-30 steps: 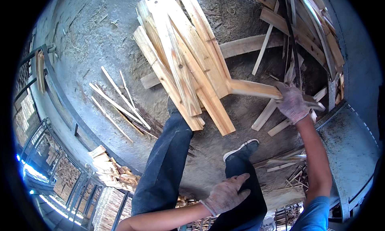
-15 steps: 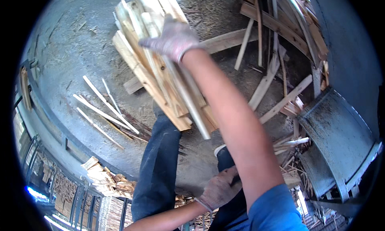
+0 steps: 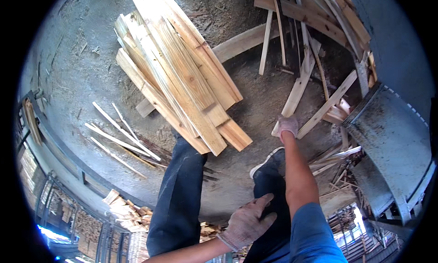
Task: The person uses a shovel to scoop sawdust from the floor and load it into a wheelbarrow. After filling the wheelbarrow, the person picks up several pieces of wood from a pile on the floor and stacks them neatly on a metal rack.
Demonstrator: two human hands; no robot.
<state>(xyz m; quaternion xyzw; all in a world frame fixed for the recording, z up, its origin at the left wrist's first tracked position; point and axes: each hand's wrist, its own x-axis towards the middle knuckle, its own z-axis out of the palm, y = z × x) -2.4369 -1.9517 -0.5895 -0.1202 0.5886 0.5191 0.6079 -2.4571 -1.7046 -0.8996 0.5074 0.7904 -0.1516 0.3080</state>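
Note:
My right hand [image 3: 288, 125], in a pale work glove, is closed round the near end of a narrow wooden board [image 3: 299, 92] that slants away on the floor. My left hand [image 3: 248, 221], gloved too, hangs over my right leg with thumb and fingers apart, holding nothing. Ahead and to the left lies a stack of planks [image 3: 182, 76], laid roughly side by side and overlapping, with uneven ends. Under it runs a crosswise timber [image 3: 246, 43], showing on both sides of the stack.
Thin sticks [image 3: 123, 135] lie on the floor at the left. A tangled heap of boards [image 3: 315, 21] fills the far right. A grey metal chute [image 3: 392, 139] stands at the right, with scraps beside it. Metal railing [image 3: 68, 158] curves along the left; wood offcuts [image 3: 127, 210] lie beyond it.
My right hand has left the plank stack and moved right and nearer, onto the narrow board. The planks now lie released. My left hand's fingers have spread.

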